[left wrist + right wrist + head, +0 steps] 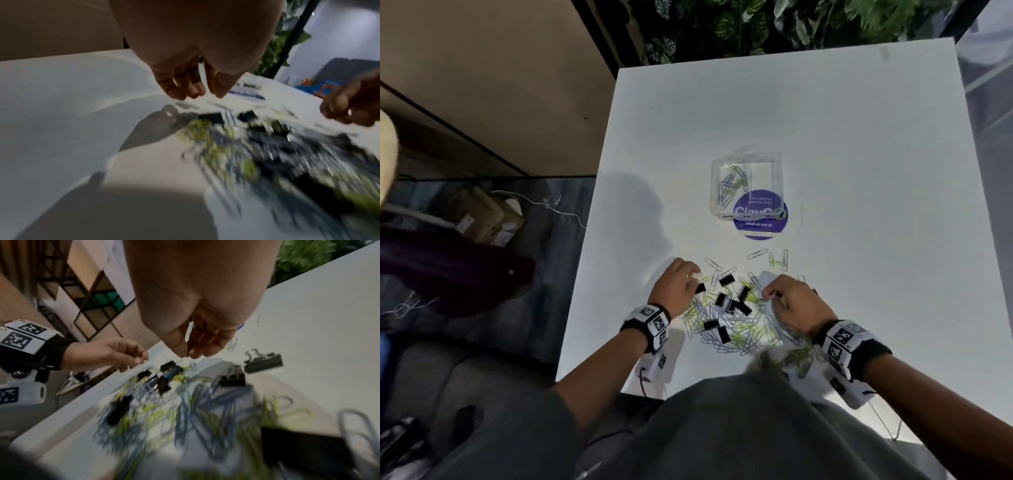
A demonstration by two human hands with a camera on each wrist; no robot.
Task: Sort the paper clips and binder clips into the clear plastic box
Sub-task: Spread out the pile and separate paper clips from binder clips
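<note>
Head view, nearest first: a mixed pile of paper clips (736, 325) and binder clips (732, 301) lies on the white counter (859, 171) just before the person's body. The left hand (674, 287) hangs over the pile's left edge, fingers loosely curled down; whether it holds anything cannot be told. The right hand (791, 301) is over the pile's right side, thumb and forefinger pressed together as if pinching a thin clip, though the wrist view is too blurred to confirm one.

Judging from this, the step in hand is picking paper clips out of the tangle. It would go best by lifting single clips from the loose edge, shaking off any that hook on, and keeping the black binder clips aside for the box's empty half.

Counts: about eight binder clips show in the pile; the paper clips, blue-grey and yellow-green, are too many and too tangled to count. A few loose ones lie just beyond the pile. Farther on, the box (717, 164) sits partly over a round purple sticker (756, 228), with roughly a dozen paper clips in its left compartment and no binder clips.
</note>
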